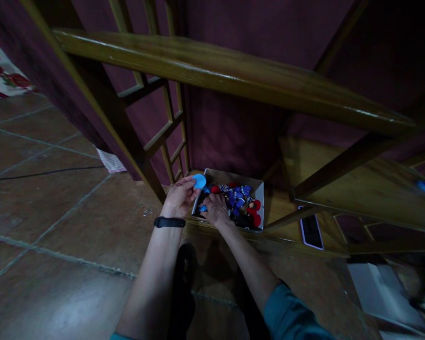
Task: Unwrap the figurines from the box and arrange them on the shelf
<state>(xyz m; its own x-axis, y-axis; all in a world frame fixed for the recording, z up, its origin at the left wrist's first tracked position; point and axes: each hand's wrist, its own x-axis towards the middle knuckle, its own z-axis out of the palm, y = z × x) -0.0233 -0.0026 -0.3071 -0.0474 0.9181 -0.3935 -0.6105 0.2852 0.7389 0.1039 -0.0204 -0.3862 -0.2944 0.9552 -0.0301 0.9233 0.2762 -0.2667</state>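
Observation:
My left hand (180,197) pinches a flat, round blue disc (199,181) between thumb and fingers, above the left edge of an open cardboard box (259,194). Inside the box lie several small blue, red and black pieces, among them blue ones (236,197) in the middle and round red ones (257,220) at the right. My right hand (216,209) reaches down into the box's left part, over the pieces. A bit of light blue shows by its fingertips, which are partly hidden, so I cannot make out whether they grip anything.
The box stands on a low wooden shelf (279,208) of a wooden frame. A thick wooden rail (226,71) crosses above my hands. On the shelf to the right lies a phone (311,231). A dark cable (46,173) runs over the tiled floor at left.

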